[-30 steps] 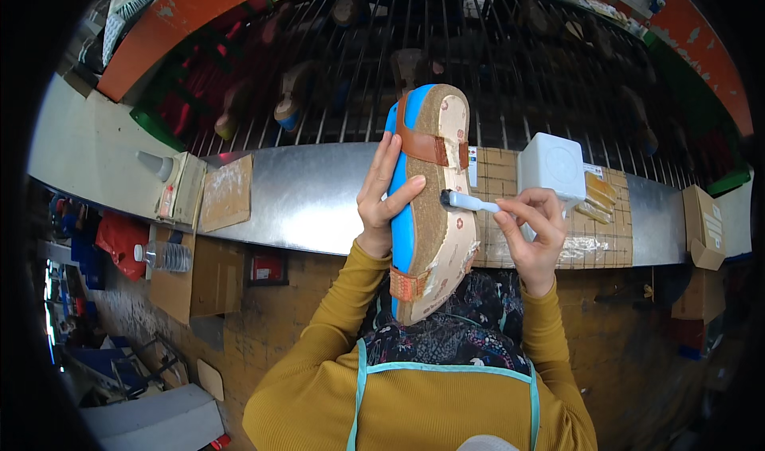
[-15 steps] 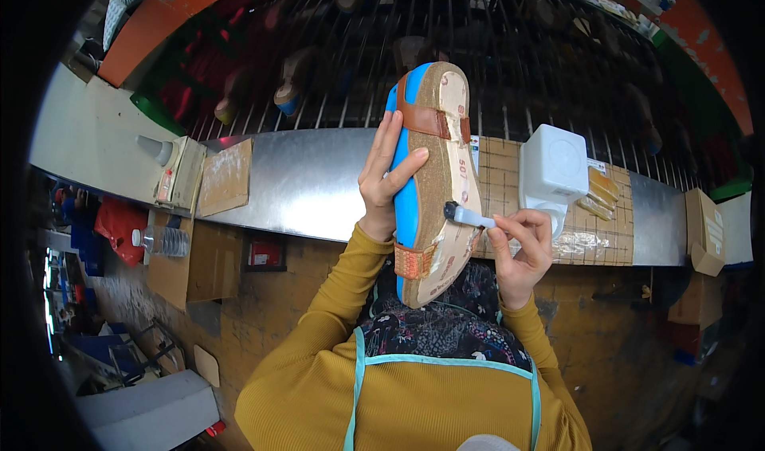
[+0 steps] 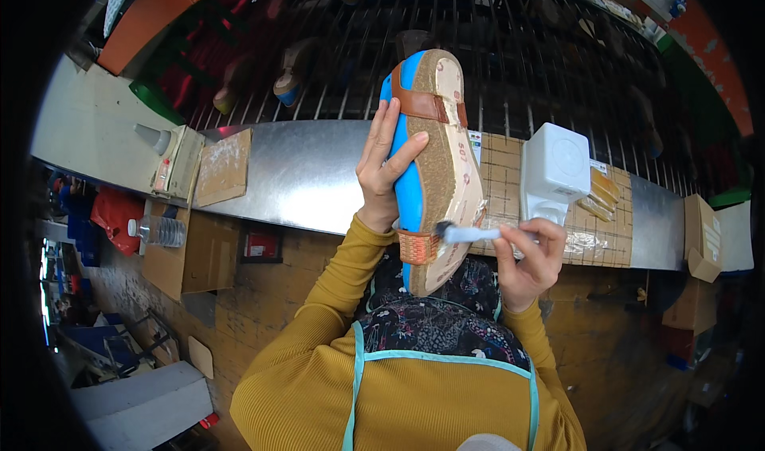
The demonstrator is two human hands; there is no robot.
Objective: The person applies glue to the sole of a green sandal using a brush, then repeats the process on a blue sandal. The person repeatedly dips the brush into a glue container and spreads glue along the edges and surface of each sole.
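Left hand (image 3: 382,168) clasps sandal (image 3: 434,164) upright, toe at 12 o'clock, above metal table (image 3: 311,176): blue last inside, cork sole, brown strap, woven heel band. Right hand (image 3: 530,260) pinches brush (image 3: 470,233), bristles touching sole near heel. White box (image 3: 555,164) at 3 o'clock.

Blue glossy plastic shoe last (image 3: 408,188) carrying grainy matt cork insole (image 3: 441,164) with smooth brown leather strap (image 3: 422,104); dull brushed sheet-metal shelf (image 3: 311,176) and rough brown cardboard piece (image 3: 224,166) sitting behind

Brown cardboard boxes (image 3: 701,236) at right bench end; small red sign (image 3: 261,245) below bench
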